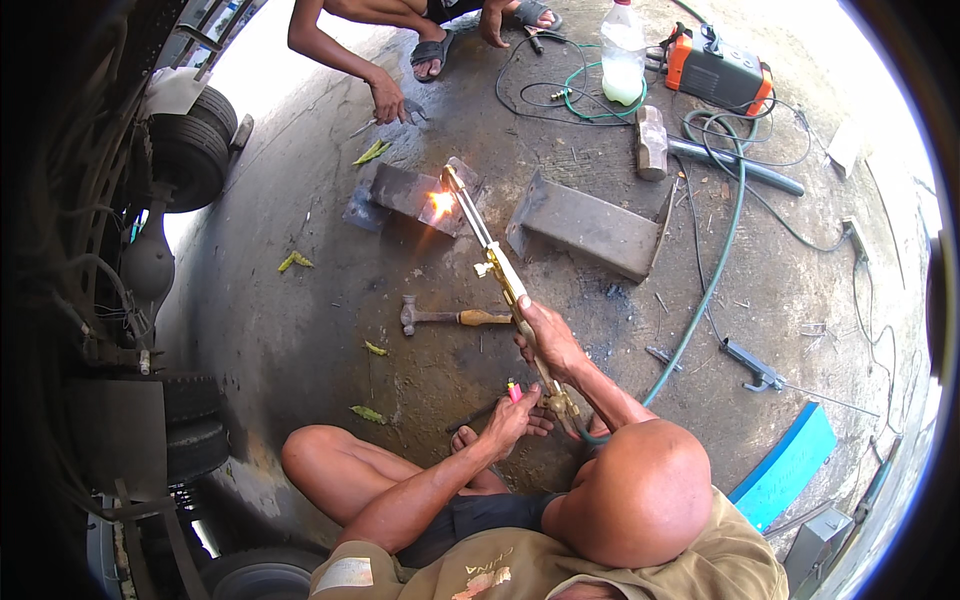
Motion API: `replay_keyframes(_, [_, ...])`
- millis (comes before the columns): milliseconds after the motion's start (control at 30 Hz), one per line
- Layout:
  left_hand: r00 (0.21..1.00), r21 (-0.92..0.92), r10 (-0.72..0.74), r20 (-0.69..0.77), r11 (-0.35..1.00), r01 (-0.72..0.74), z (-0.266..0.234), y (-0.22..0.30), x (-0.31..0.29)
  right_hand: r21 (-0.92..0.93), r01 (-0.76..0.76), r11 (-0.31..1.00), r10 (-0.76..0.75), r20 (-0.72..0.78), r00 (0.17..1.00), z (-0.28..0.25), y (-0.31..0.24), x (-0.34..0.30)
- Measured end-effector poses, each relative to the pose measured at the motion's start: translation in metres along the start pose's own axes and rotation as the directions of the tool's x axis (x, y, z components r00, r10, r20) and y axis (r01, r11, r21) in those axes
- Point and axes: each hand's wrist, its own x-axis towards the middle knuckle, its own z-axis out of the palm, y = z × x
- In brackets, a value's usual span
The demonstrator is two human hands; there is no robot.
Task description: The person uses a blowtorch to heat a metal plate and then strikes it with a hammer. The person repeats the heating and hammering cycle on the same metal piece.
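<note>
My right hand (548, 338) is wrapped round the handle of a brass-coloured cutting torch (503, 270), which slants up and away to the left. A bright flame (442, 206) burns at the torch head, beside a dark steel box section (405, 192) on the ground. In my left hand (512, 418), a pink lighter (514, 390) stands up from the closed fingers. That hand is close to the valve end of the torch (560, 405); whether it touches is unclear. A ball-peen hammer (450, 317) with a wooden handle lies left of the torch.
A second steel piece (590, 225) rests right of the flame. Beyond it are a sledgehammer (652, 150), a plastic bottle (622, 60) and an orange welding machine (715, 70). A green hose (715, 270) curves along the right, near an electrode holder (752, 366). A co-worker's hand (388, 100) holds a tool.
</note>
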Motion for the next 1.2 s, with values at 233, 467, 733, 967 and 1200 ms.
replay_keyframes(233, [1.0,-0.001,-0.006,0.008,1.0,0.006,-0.002,0.0,-0.001,0.012,0.016,1.0,-0.016,-0.005,1.0,-0.001,0.002,0.002])
replay_keyframes(467, [0.999,-0.028,0.012,-0.033,1.0,-0.013,0.006,0.005,-0.004,0.009,0.021,1.0,-0.021,0.004,1.0,0.0,0.001,0.002])
replay_keyframes(733, [1.0,-0.006,-0.005,0.005,1.0,0.005,0.0,0.002,-0.001,0.016,0.032,0.999,-0.031,-0.006,0.999,-0.002,0.005,0.008])
replay_keyframes(967, [1.0,-0.012,0.007,-0.012,1.0,-0.008,0.001,0.006,-0.001,-0.01,0.028,1.0,-0.028,-0.013,1.0,-0.001,0.002,0.009])
replay_keyframes(1200, [1.0,-0.017,0.014,0.002,1.0,-0.014,0.0,0.011,-0.003,0.006,0.019,1.0,-0.019,-0.024,1.0,-0.002,0.001,0.011])
